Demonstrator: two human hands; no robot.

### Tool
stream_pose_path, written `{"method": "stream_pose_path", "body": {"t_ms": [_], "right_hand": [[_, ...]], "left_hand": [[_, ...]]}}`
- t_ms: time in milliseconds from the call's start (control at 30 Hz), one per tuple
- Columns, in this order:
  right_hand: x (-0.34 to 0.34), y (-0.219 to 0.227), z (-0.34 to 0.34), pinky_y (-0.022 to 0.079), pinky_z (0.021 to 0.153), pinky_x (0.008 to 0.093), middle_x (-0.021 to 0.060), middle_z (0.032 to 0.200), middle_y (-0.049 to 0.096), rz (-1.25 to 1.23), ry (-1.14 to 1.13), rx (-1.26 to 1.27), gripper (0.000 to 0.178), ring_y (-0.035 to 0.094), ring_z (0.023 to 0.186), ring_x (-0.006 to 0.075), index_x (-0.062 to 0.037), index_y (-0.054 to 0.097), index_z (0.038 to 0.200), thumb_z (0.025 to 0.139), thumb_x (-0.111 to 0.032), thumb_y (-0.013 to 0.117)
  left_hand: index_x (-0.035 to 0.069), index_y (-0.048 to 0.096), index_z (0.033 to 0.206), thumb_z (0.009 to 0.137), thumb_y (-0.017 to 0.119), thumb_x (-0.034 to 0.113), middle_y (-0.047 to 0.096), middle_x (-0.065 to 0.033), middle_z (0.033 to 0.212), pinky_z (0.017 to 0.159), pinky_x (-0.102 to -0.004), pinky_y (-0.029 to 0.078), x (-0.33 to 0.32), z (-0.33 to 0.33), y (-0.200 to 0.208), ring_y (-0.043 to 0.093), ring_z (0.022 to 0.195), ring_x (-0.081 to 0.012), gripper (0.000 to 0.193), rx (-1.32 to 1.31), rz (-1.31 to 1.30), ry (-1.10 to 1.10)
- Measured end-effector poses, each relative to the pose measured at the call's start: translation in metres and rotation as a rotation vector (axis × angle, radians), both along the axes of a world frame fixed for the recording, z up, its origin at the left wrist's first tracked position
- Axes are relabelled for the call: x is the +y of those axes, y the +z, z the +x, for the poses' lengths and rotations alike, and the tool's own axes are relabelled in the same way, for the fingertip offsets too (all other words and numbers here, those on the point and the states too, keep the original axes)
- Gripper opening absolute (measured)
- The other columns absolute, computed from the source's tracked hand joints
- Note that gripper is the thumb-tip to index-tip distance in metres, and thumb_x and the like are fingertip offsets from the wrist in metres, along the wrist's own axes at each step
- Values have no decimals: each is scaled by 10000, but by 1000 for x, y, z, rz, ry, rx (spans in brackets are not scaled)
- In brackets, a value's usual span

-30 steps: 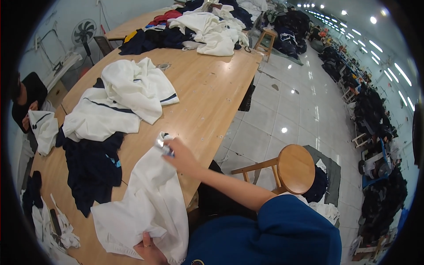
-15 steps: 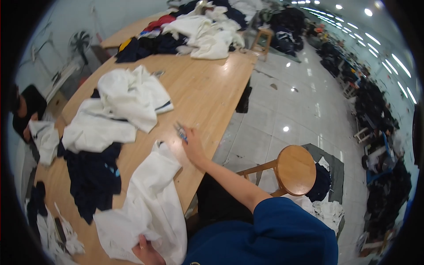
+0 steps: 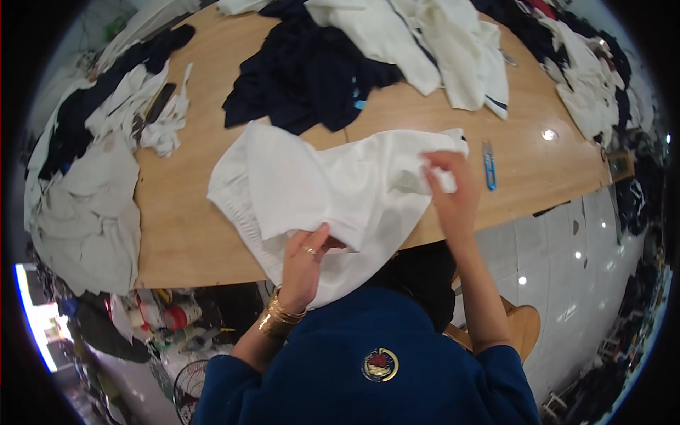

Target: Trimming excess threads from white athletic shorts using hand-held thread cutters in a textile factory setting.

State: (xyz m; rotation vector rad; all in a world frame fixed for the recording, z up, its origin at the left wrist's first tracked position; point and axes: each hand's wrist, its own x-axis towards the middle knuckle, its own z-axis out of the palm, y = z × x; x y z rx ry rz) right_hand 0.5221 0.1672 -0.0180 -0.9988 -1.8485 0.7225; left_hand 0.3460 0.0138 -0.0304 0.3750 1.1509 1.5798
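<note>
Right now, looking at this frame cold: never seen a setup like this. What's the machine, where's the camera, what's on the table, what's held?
There's no machine here: these are a person's own bare hands. The camera is worn on their head and looks down; its fisheye lens bends straight edges near the rim. Picture left is the person's left.

The left hand holds an edge of a white garment spread on the wooden table. The right hand is at the garment's right part; it is blurred, so I can't tell whether it grips the cloth.

Blue thread snips lie on the table to the right, unheld. Beyond the garment are dark navy cloth and off-white cloth with dark trim.
</note>
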Motion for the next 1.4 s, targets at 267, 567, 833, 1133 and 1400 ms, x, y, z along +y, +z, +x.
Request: {"method": "stream_pose_path", "body": {"t_ms": [267, 567, 833, 1133, 1400], "right_hand": [[-64, 21, -44, 429, 666, 288, 82, 828, 544, -37, 252, -37, 183, 527, 789, 220, -45, 618, 865, 693, 12, 642], [-81, 11, -54, 420, 628, 299, 60, 810, 537, 82, 211, -62, 223, 504, 736, 212, -51, 621, 873, 669, 26, 665], [-82, 6, -54, 361, 598, 281, 27, 783, 554, 252, 180, -64, 278, 503, 679, 179, -53, 640, 880, 620, 42, 661], [-82, 7, -55, 370, 604, 280, 28, 777, 550, 275, 180, -71, 287, 510, 677, 181, -47, 640, 886, 617, 49, 655], [-75, 6, -53, 377, 614, 281, 30, 806, 561, 335, 223, -83, 303, 519, 680, 179, -39, 642, 895, 603, 40, 658]], "left_hand": [[-50, 602, 942, 901, 466, 183, 631, -74, 881, 775, -258, 426, -1, -6, -2, 574, 801, -128, 273, 126, -8, -142], [-45, 612, 907, 898, 463, 176, 632, -61, 845, 768, -249, 419, -3, -10, -8, 563, 810, -109, 267, 115, 4, -172], [-42, 601, 946, 896, 466, 151, 630, -67, 873, 779, -255, 427, -3, -9, -7, 572, 816, -121, 241, 87, 68, -149], [-45, 602, 951, 893, 474, 149, 629, -62, 870, 760, -249, 426, -4, -8, -5, 565, 816, -115, 239, 107, 53, -138], [-48, 609, 945, 893, 471, 144, 629, -58, 871, 756, -245, 431, 0, -7, 0, 564, 822, -113, 242, 93, 78, -114]]}}
